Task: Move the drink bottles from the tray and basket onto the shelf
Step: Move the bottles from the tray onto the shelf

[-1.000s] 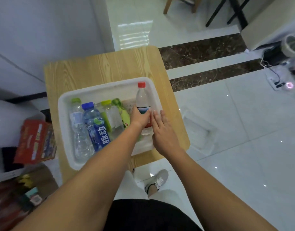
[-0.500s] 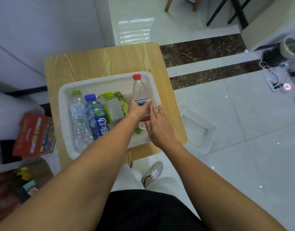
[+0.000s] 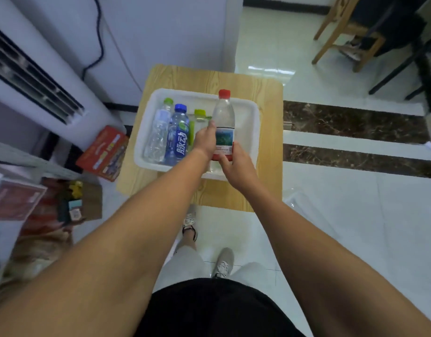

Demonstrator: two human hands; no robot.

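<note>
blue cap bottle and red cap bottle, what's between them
In the head view, a yellow-green cap bottle lies between them, partly hidden behind the left hand that holds the red cap bottle.

Left hand [image 3: 204,139] and right hand [image 3: 236,164]: bare, as with both forearms. Torso: black top [image 3: 217,310]. Legs: light grey trousers [image 3: 185,261]. Feet: pale grey lace-up sneakers [image 3: 224,260], white laces; dark band at the ankle of the forward one.
</note>
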